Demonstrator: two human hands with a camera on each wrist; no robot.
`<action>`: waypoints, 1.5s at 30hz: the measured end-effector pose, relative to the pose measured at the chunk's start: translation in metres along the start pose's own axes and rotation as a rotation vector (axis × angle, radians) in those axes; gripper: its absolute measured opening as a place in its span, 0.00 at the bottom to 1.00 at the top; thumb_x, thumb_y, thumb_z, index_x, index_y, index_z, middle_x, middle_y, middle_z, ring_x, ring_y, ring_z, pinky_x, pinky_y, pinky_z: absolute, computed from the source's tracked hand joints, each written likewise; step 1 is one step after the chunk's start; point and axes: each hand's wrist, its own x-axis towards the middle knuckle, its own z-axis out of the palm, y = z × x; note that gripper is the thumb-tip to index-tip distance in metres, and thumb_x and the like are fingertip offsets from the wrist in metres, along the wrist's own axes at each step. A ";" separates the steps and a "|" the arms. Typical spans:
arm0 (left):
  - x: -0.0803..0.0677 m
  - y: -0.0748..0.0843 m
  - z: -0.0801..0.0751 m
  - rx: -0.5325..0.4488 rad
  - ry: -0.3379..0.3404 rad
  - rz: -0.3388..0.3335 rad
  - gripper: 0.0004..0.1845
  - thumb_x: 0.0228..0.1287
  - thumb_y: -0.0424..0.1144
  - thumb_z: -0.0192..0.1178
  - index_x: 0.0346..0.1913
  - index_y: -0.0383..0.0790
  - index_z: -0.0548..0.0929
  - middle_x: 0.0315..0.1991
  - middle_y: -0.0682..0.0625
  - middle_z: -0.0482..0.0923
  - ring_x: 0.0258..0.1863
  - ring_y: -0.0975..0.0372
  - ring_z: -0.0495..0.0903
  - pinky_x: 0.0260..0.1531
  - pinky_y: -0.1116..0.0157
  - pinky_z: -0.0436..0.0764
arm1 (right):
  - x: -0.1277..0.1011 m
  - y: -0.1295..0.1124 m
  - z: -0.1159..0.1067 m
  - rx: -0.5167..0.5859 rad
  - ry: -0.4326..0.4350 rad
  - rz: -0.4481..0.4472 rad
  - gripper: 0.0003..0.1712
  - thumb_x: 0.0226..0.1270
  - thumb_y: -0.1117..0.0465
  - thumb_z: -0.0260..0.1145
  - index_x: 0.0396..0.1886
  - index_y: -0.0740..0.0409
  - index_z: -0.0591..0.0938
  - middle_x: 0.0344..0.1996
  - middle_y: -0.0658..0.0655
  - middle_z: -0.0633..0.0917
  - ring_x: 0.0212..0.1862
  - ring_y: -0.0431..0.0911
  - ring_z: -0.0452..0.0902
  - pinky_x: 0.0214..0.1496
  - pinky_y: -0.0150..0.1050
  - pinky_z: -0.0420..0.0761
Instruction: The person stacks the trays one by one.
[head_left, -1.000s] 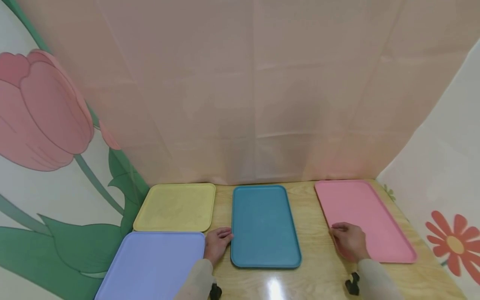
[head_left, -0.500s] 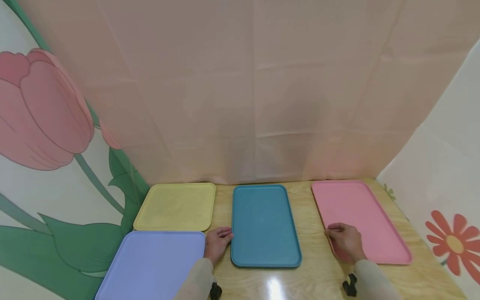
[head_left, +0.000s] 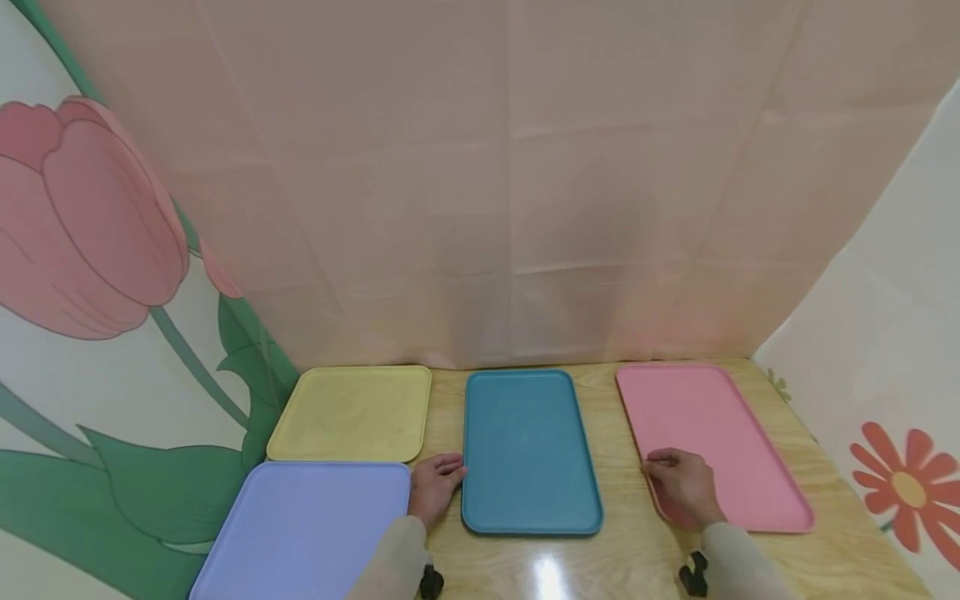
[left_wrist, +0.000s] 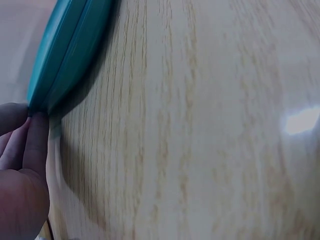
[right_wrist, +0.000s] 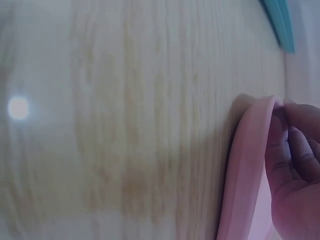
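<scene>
Low in the frame, the right hand curls its fingers over the near left rim of the pink tray, lower right. The thin lip could slip from that pinch, I'd say, and the tray skid on the glossy wooden table into the teal tray at centre. The left hand rests beside the teal tray, fingertips touching its edge; I cannot tell whether it grips. All trays look smooth, matte plastic, rounded rectangles with low rims. A lilac tray lies lower left, a yellow tray beyond it, then a creased peach curtain.
</scene>
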 end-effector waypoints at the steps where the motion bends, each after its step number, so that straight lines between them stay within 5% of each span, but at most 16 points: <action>1: 0.000 0.000 0.000 -0.002 0.000 -0.001 0.13 0.62 0.33 0.70 0.49 0.33 0.87 0.45 0.43 0.87 0.47 0.54 0.85 0.48 0.59 0.84 | 0.000 0.000 0.001 0.004 -0.002 0.003 0.13 0.63 0.62 0.72 0.41 0.69 0.86 0.29 0.56 0.88 0.29 0.42 0.83 0.28 0.35 0.81; 45: -0.003 0.008 0.001 0.029 0.012 -0.002 0.14 0.61 0.33 0.70 0.49 0.32 0.86 0.44 0.42 0.87 0.47 0.53 0.85 0.47 0.60 0.85 | -0.006 -0.017 0.029 0.018 -0.001 -0.066 0.10 0.60 0.62 0.74 0.36 0.66 0.88 0.26 0.53 0.88 0.28 0.41 0.82 0.28 0.32 0.78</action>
